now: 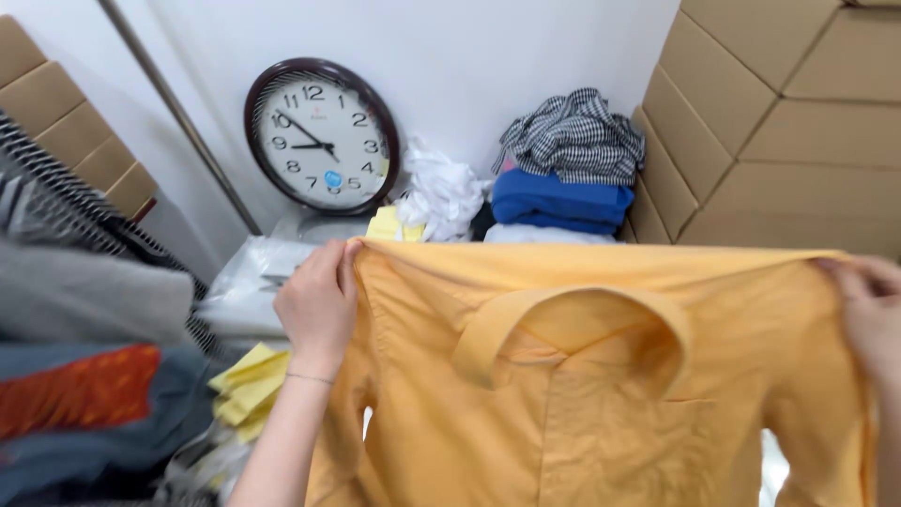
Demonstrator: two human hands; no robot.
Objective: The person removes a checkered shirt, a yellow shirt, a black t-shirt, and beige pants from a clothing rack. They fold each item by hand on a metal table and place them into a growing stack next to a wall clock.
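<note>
Between left hand (317,302) and right hand (871,305), each pinching a shoulder, hangs a mustard collared shirt (601,394).

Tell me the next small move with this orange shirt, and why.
Probably lower it flat. The left hand and right hand pinch the shirt by its shoulders, spread wide and hanging in the air, collar facing the camera.
</note>
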